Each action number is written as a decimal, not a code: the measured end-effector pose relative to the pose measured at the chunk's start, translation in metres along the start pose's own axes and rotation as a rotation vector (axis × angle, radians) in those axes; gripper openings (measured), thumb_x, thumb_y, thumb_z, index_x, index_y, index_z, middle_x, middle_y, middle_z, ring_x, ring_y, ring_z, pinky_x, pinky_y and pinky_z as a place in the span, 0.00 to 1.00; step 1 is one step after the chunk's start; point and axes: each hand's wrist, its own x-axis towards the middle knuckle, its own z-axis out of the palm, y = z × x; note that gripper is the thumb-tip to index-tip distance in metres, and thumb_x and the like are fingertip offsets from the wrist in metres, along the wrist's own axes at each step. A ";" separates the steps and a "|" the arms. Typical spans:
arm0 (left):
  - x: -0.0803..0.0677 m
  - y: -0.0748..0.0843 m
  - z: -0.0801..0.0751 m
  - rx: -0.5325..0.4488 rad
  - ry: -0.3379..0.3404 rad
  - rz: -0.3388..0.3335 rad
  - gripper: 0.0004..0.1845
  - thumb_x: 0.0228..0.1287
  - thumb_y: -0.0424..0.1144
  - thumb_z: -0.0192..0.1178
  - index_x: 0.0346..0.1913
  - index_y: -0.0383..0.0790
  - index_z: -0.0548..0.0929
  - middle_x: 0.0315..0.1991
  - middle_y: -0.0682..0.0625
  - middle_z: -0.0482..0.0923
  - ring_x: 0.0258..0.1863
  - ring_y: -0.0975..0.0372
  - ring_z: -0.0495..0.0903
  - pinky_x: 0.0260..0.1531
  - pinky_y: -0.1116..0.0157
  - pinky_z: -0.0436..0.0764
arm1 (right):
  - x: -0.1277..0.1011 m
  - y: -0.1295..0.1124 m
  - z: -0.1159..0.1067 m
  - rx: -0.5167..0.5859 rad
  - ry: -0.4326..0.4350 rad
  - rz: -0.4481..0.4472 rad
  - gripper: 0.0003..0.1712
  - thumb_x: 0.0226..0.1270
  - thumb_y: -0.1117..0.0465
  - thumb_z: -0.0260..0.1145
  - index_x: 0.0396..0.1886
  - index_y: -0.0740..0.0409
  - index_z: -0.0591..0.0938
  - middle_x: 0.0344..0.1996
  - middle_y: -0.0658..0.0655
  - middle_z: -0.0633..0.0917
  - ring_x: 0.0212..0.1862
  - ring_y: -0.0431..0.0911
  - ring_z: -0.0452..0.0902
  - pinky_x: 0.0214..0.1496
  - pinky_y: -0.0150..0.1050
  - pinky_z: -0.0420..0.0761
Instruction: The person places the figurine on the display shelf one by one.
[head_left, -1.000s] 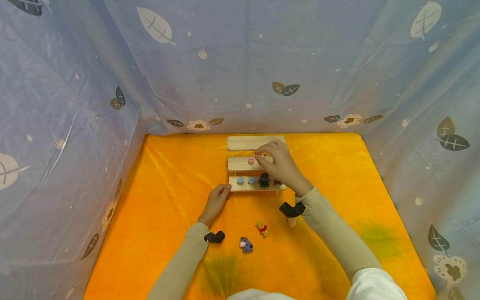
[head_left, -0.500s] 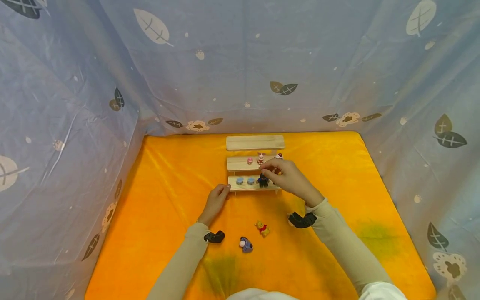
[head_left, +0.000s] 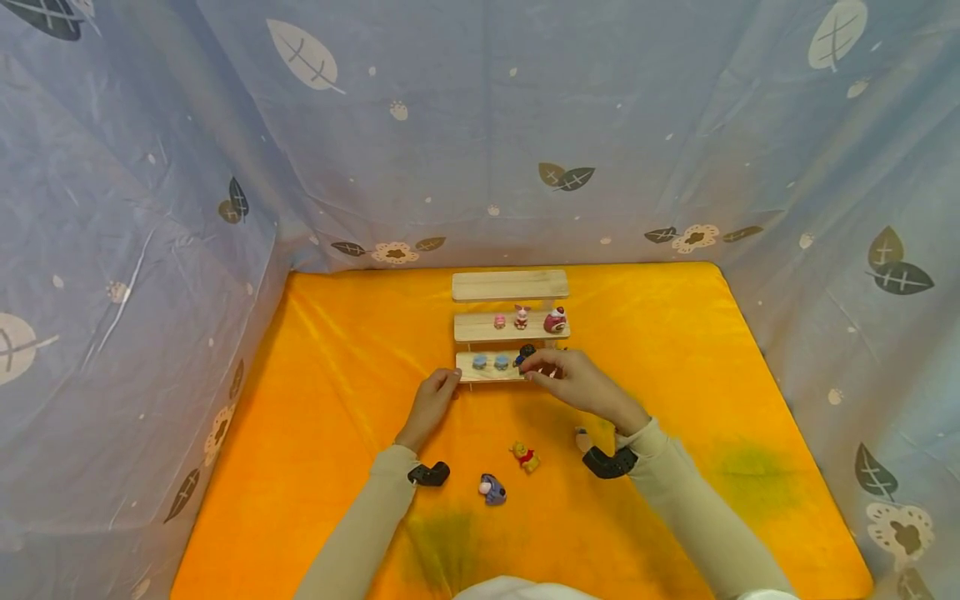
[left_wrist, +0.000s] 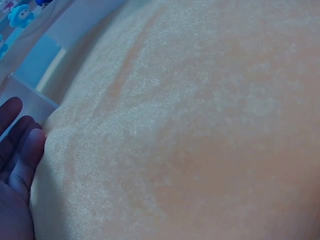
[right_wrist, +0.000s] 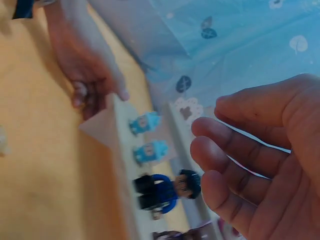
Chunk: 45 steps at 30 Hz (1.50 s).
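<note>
My left hand [head_left: 431, 400] grips the left end of a three-tier wooden display shelf [head_left: 480, 286], its fingers at the bottom tier's edge. A corner of the shelf [left_wrist: 32, 95] shows beside the fingertips in the left wrist view. My right hand [head_left: 577, 379] hovers at the right part of the bottom tier, fingers loosely bent and holding nothing. Right by its fingertips stands a black-haired figurine [right_wrist: 165, 192] in blue and black. Left of it are two small light-blue figurines [right_wrist: 145, 122]. Another dark figurine [right_wrist: 175, 235] shows partly; the right hand hides it in the head view.
On the middle tier stand a tiny pink figurine [head_left: 500, 321], a piglet figurine [head_left: 521, 317] and a red-and-white figurine [head_left: 555, 320]. A bear figurine [head_left: 525, 457] and a blue donkey figurine [head_left: 492, 490] lie on the orange cloth [head_left: 360, 333]. Another small figure [head_left: 582, 439] lies near the right wrist.
My right hand has drawn back from the middle tier down to the bottom tier, uncovering the piglet and red-and-white figurines. My left hand has stayed at the shelf's left end.
</note>
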 end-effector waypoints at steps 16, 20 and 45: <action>0.000 0.001 0.000 0.017 -0.004 0.006 0.23 0.77 0.58 0.52 0.41 0.39 0.81 0.35 0.45 0.79 0.35 0.58 0.75 0.40 0.63 0.72 | -0.022 0.024 0.044 0.086 -0.123 0.037 0.14 0.78 0.56 0.60 0.56 0.56 0.84 0.48 0.56 0.86 0.45 0.48 0.78 0.45 0.36 0.79; -0.001 0.000 0.000 0.021 -0.006 0.007 0.24 0.77 0.58 0.52 0.41 0.39 0.81 0.35 0.45 0.79 0.34 0.58 0.74 0.40 0.63 0.72 | -0.022 0.030 0.054 0.061 -0.176 0.027 0.16 0.78 0.61 0.60 0.59 0.63 0.81 0.53 0.62 0.85 0.46 0.48 0.78 0.45 0.36 0.79; -0.001 0.001 -0.001 0.013 -0.006 0.016 0.24 0.77 0.59 0.52 0.43 0.39 0.82 0.36 0.44 0.80 0.35 0.57 0.75 0.43 0.61 0.72 | -0.035 0.046 0.081 0.061 -0.319 0.109 0.19 0.73 0.65 0.65 0.61 0.61 0.79 0.41 0.54 0.83 0.39 0.42 0.74 0.43 0.36 0.77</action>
